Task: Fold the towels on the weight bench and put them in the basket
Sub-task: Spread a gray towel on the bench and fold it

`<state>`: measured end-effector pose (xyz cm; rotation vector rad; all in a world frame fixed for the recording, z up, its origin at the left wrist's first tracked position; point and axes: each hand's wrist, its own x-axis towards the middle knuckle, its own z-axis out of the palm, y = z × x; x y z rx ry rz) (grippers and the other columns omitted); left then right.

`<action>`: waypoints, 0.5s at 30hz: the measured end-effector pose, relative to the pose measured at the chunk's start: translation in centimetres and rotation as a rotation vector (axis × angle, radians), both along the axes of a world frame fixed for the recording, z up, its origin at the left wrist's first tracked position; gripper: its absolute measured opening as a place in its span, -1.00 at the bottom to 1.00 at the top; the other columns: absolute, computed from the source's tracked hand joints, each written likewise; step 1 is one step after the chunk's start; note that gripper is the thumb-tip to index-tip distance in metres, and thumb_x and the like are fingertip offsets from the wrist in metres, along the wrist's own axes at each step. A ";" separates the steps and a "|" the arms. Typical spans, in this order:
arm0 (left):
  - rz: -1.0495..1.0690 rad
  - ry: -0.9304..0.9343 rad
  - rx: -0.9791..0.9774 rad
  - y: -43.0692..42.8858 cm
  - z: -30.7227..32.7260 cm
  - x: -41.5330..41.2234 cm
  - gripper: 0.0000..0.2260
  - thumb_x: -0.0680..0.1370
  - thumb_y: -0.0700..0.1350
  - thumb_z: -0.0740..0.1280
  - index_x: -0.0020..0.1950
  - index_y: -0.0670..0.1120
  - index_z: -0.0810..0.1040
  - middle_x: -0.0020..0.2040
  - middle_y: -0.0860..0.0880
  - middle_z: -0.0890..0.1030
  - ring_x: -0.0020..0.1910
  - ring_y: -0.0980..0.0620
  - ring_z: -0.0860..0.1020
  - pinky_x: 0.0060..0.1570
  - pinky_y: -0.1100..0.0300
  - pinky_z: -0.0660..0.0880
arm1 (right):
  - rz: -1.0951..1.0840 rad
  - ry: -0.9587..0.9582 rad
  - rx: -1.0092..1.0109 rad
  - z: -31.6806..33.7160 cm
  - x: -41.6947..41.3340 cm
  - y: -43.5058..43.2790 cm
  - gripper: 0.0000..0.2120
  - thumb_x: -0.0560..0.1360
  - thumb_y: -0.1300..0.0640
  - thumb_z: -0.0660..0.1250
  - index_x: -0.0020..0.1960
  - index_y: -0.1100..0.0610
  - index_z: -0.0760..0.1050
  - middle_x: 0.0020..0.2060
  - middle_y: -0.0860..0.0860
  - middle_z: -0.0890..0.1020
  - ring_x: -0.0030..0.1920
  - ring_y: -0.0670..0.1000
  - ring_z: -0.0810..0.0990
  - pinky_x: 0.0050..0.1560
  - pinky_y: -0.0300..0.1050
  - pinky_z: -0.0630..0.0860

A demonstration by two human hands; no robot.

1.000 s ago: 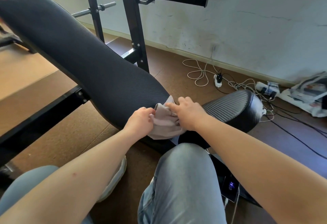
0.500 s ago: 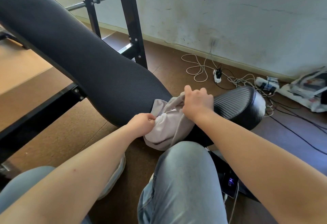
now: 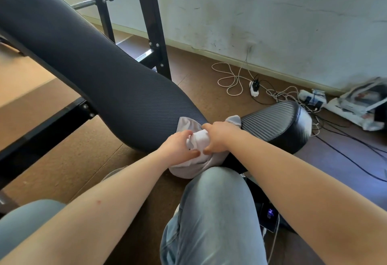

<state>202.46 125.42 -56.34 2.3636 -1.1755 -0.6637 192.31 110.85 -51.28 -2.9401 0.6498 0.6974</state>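
Note:
A pale grey towel [image 3: 189, 166] lies bunched at the joint between the bench's long black back pad [image 3: 88, 66] and its short seat pad [image 3: 280, 122]. My left hand [image 3: 179, 147] grips the towel's left side. My right hand [image 3: 217, 137] grips it just to the right, the two hands almost touching. One towel corner sticks up on the seat pad beyond my right hand, and the lower part hangs toward my knee. No basket is in view.
My knees in light jeans fill the bottom. The black rack uprights [image 3: 152, 26] stand behind the back pad. White and black cables with power strips [image 3: 254, 85] sprawl on the brown floor by the wall. A phone [image 3: 270, 217] lies on the floor at my right.
My right hand has come back toward me and to the left, meeting my left hand. The towel is gathered tighter between them than half a second ago.

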 end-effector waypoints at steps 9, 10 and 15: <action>-0.078 -0.080 0.170 -1.2 0.1 -0.7 -0.16 0.45 0.15 0.47 0.62 0.17 0.08 0.37 -0.02 0.52 0.24 -0.07 0.53 0.24 -0.05 0.50 | -0.025 0.045 -0.149 -1.6 -0.8 -1.0 -0.01 0.31 -0.36 0.45 0.58 -0.11 0.08 0.43 0.04 0.40 0.47 0.21 0.32 0.35 0.24 0.33; -0.052 -0.081 0.133 -0.9 0.1 -0.7 -0.22 0.48 0.10 0.45 0.61 0.17 0.12 0.32 -0.03 0.56 0.17 -0.05 0.55 0.18 -0.02 0.53 | -0.037 0.043 -0.164 -1.5 -0.9 -0.8 0.03 0.32 -0.32 0.47 0.61 -0.08 0.03 0.45 0.04 0.39 0.48 0.21 0.31 0.36 0.24 0.31; 0.111 -0.037 0.002 1.4 0.8 0.6 -0.35 0.53 0.04 0.41 0.57 0.08 0.22 0.24 -0.05 0.58 0.18 -0.12 0.57 0.13 -0.05 0.57 | -0.209 0.062 -0.142 -0.5 -0.3 0.1 -0.18 0.52 0.03 0.37 0.62 0.17 0.02 0.39 0.16 0.50 0.42 0.23 0.40 0.39 0.20 0.23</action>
